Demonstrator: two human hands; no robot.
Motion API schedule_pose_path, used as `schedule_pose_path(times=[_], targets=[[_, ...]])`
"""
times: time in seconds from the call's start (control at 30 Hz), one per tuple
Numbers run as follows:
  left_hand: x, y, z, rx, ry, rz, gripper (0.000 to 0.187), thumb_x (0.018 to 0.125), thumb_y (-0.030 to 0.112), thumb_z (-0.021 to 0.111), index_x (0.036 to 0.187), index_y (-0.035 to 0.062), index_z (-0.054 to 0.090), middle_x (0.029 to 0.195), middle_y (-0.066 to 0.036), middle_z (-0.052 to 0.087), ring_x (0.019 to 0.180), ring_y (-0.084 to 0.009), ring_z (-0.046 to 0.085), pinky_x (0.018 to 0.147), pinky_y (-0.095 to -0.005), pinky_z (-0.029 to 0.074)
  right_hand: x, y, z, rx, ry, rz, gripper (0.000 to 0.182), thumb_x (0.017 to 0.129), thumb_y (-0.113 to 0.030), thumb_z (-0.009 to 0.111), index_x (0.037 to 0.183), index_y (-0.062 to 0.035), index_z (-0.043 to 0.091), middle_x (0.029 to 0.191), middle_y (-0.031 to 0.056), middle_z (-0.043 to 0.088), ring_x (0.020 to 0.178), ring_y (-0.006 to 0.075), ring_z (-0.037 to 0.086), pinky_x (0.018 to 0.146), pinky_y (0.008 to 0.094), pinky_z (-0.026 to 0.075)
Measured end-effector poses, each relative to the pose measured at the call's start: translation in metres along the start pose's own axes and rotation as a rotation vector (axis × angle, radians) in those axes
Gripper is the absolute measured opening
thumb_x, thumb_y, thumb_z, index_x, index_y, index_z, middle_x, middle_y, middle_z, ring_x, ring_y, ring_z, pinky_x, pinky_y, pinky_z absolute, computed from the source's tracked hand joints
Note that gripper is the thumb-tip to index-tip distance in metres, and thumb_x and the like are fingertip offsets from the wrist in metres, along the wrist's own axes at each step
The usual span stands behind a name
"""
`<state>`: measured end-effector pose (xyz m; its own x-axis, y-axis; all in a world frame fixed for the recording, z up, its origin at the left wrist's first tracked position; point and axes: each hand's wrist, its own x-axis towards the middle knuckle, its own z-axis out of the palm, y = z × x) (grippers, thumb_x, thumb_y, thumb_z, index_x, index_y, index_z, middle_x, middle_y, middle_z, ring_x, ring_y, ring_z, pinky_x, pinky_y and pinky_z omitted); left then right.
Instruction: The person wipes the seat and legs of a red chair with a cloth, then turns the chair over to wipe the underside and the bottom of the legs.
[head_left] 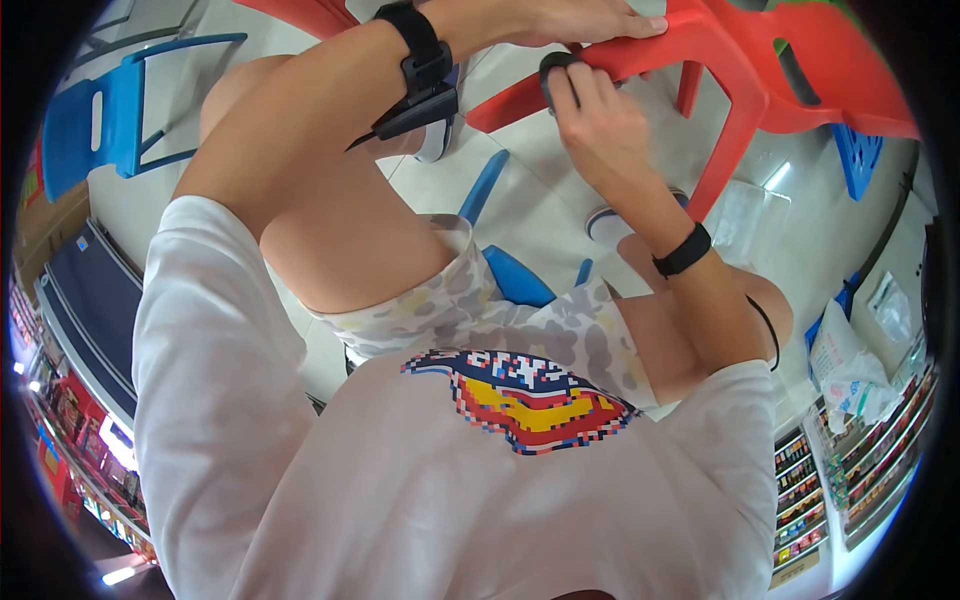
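A red plastic chair (740, 75) is in front of me at the upper right, with one leg pointing left towards my knees. My left hand (580, 20) rests on the chair's red surface, its visible fingers stretched out; the top edge cuts off part of it. Just below it, my right hand (605, 125), slightly blurred, is closed round a dark rounded pad (553, 80). The pad touches the chair leg, and its exact kind is not clear. Black bands circle both wrists, and a black device (415, 112) hangs at the left one.
A blue chair (100, 130) stands at the left, and blue plastic (515, 278) shows beneath me. A blue perforated piece (857, 160) is behind the red chair. Plastic bags (850, 365) and stocked shelves (800, 490) are on the right; a dark panel (95, 310) is on the left.
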<state>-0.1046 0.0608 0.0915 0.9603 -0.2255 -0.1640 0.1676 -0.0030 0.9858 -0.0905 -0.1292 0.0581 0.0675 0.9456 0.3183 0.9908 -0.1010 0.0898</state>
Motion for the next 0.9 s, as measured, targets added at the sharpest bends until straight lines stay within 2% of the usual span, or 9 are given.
schedule_pose_path(times=[0.07, 0.13, 0.23, 0.3, 0.47, 0.67, 0.77, 0.83, 0.9], targets=[[0.004, -0.004, -0.002, 0.009, -0.002, 0.005, 0.052, 0.111, 0.043, 0.038, 0.123, -0.0011, 0.064, 0.118, -0.015, 0.067, 0.107, -0.0294, 0.06, 0.097, -0.0409, 0.045, 0.003, -0.011, 0.006, 0.007, 0.044, -0.053, 0.032, 0.078, -0.014, 0.07, 0.108, -0.0063, 0.067, 0.1, 0.0033, 0.059, 0.086, 0.0172, 0.063, 0.063, 0.03, 0.052], [0.012, -0.008, -0.001, 0.039, -0.018, 0.021, 0.053, 0.111, 0.043, 0.038, 0.122, -0.0013, 0.065, 0.116, -0.015, 0.067, 0.106, -0.0296, 0.061, 0.096, -0.0412, 0.046, 0.004, -0.019, 0.009, 0.067, 0.01, -0.111, 0.025, 0.074, -0.016, 0.068, 0.097, -0.0073, 0.07, 0.099, 0.0031, 0.059, 0.092, 0.0179, 0.058, 0.067, 0.03, 0.049], [0.022, -0.01, 0.0, 0.061, -0.02, 0.033, 0.053, 0.111, 0.043, 0.039, 0.122, -0.0016, 0.065, 0.114, -0.015, 0.068, 0.104, -0.0298, 0.062, 0.095, -0.0414, 0.047, -0.007, -0.04, 0.02, 0.1, -0.079, -0.241, 0.029, 0.076, -0.017, 0.068, 0.102, -0.0054, 0.073, 0.111, 0.0051, 0.061, 0.1, 0.021, 0.058, 0.07, 0.032, 0.049], [0.027, -0.012, 0.0, 0.339, 0.056, 0.147, 0.057, 0.111, 0.045, 0.038, 0.113, -0.006, 0.064, 0.1, -0.022, 0.069, 0.095, -0.0357, 0.063, 0.09, -0.0456, 0.048, -0.021, -0.057, 0.025, 0.113, -0.12, -0.338, 0.03, 0.077, -0.016, 0.067, 0.103, -0.0043, 0.074, 0.114, 0.0059, 0.062, 0.101, 0.0219, 0.058, 0.071, 0.0322, 0.049], [0.036, -0.024, 0.003, 0.457, 0.092, 0.208, 0.056, 0.111, 0.042, 0.037, 0.105, -0.0068, 0.063, 0.102, -0.029, 0.066, 0.099, -0.0411, 0.063, 0.091, -0.0481, 0.047, -0.048, -0.067, 0.05, 0.166, -0.244, -0.556, 0.027, 0.08, -0.016, 0.067, 0.101, -0.0017, 0.076, 0.119, 0.0073, 0.062, 0.103, 0.023, 0.058, 0.076, 0.0335, 0.052], [0.036, -0.026, 0.001, 0.498, 0.105, 0.195, 0.053, 0.11, 0.04, 0.037, 0.106, -0.0064, 0.063, 0.105, -0.03, 0.066, 0.101, -0.0437, 0.063, 0.092, -0.0493, 0.047, -0.039, -0.06, 0.042, 0.204, -0.182, -0.469, 0.025, 0.077, -0.015, 0.068, 0.096, -0.001, 0.076, 0.118, 0.0083, 0.062, 0.1, 0.0228, 0.059, 0.08, 0.0317, 0.052], [0.036, -0.027, -0.006, 0.537, 0.078, 0.189, 0.052, 0.11, 0.04, 0.038, 0.109, -0.0057, 0.062, 0.107, -0.029, 0.066, 0.101, -0.0431, 0.063, 0.092, -0.0486, 0.047, -0.032, -0.053, 0.028, 0.164, -0.163, -0.362, 0.032, 0.076, -0.013, 0.068, 0.104, -0.0013, 0.075, 0.122, 0.008, 0.062, 0.094, 0.0233, 0.06, 0.075, 0.0306, 0.051], [0.036, -0.027, -0.012, 0.562, 0.047, 0.205, 0.051, 0.11, 0.04, 0.039, 0.111, -0.0052, 0.062, 0.108, -0.028, 0.066, 0.1, -0.0423, 0.063, 0.092, -0.0479, 0.048, -0.021, -0.041, 0.013, 0.175, -0.175, -0.186, 0.03, 0.076, -0.012, 0.068, 0.103, -0.0011, 0.074, 0.114, 0.0077, 0.063, 0.097, 0.0209, 0.058, 0.079, 0.031, 0.049], [0.035, -0.019, -0.018, 0.538, -0.031, 0.097, 0.052, 0.11, 0.043, 0.041, 0.113, -0.0047, 0.062, 0.108, -0.023, 0.067, 0.1, -0.0395, 0.063, 0.092, -0.0454, 0.047, -0.014, -0.03, -0.006, 0.141, -0.161, -0.135, 0.034, 0.075, -0.013, 0.069, 0.107, -0.0013, 0.072, 0.114, 0.0066, 0.064, 0.095, 0.0208, 0.058, 0.077, 0.0311, 0.049]])
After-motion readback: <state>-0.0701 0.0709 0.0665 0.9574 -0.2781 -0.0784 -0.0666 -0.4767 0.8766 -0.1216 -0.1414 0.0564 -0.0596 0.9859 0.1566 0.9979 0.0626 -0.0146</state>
